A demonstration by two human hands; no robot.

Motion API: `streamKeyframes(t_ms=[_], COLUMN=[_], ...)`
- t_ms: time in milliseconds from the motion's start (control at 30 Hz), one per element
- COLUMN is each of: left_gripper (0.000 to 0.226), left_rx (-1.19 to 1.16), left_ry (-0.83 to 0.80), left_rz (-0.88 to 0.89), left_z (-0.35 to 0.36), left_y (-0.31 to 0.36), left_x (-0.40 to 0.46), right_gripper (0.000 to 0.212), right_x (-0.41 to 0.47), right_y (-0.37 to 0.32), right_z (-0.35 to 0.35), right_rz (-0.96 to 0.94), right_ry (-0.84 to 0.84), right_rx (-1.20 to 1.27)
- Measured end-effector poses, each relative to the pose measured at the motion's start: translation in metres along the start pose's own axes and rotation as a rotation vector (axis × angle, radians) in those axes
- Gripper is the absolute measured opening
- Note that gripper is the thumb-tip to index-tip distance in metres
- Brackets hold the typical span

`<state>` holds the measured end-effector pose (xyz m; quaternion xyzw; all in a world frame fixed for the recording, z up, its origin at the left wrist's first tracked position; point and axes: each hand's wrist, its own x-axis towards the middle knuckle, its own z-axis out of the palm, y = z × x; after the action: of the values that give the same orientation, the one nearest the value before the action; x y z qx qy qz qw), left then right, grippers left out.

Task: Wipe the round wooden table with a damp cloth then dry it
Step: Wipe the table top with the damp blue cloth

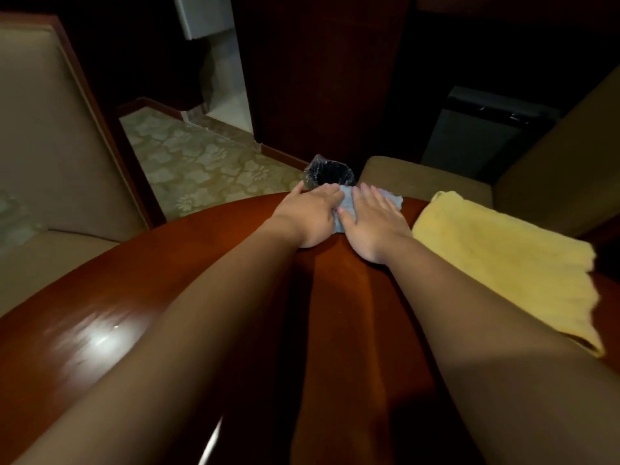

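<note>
Your left hand and right hand press flat, fingers straight, on the cloth at the surface's 12 o'clock edge. It is soft, limp; grip bunched folds.

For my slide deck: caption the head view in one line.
Both hands, left hand and right hand, press a blue-grey cloth at the round wooden table's far edge; yellow towel beside.
</note>
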<state>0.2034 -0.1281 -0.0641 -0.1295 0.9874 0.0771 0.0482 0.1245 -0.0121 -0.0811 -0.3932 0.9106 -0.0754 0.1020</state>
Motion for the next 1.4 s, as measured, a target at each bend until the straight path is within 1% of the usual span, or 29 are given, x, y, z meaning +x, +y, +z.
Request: streamKeyframes(t_ms=[167,300,400,500,667,800,1000,1033,1133,1167,1300,1400], left_gripper=[0.054,0.05,0.05,0.051,0.052,0.054,0.053,0.055,0.084,0.089,0.091,0.084], left_rx=[-0.079,-0.111,-0.103,-0.059,0.013,0.027,0.056,0.048,0.027,0.027,0.044,0.023], left_ry=[-0.062,-0.051,-0.044,-0.055,-0.031,-0.023,-0.023,-0.019,0.016,0.025,0.045,0.078], left_rz=[0.059,0.109,0.153,0.179,0.126,0.039,-0.1,-0.124,-0.181,-0.2,-0.266,-0.293], left_z=[-0.003,0.001,0.002,0.0,0.002,0.004,0.007,0.009,0.016,0.017,0.02,0.03], left_y=[0.014,0.021,0.021,0.014,-0.004,-0.04,-0.104,-0.115,-0.14,-0.146,-0.161,-0.168], left_x=[0.016,0.014,0.001,-0.025,-0.087,-0.151,-0.247,-0.263,-0.307,-0.32,-0.371,-0.41], right_gripper=[0.065,0.066,0.065,0.064,0.063,0.061,0.061,0.061,0.061,0.061,0.061,0.061], right_x=[-0.006,-0.022,-0.038,-0.056,-0.087,-0.107,-0.131,-0.135,-0.149,-0.153,-0.175,-0.196], right_y=[0.003,-0.01,-0.015,-0.019,-0.049,-0.097,-0.19,-0.204,-0.241,-0.253,-0.292,-0.314], right_z=[-0.002,0.003,0.005,0.007,0.011,0.022,0.043,0.046,0.055,0.058,0.07,0.079], right_rz=[0.177,0.331,0.347,0.274,0.133,-0.018,-0.201,-0.234,-0.321,-0.342,-0.417,-0.473], right_ry=[-0.015,0.033,0.029,0.021,-0.046,-0.103,-0.156,-0.163,-0.186,-0.189,-0.197,-0.216], right_rx=[0.012,0.042,0.064,0.043,0.017,0.014,0.008,0.006,0.0,-0.003,-0.024,-0.013])
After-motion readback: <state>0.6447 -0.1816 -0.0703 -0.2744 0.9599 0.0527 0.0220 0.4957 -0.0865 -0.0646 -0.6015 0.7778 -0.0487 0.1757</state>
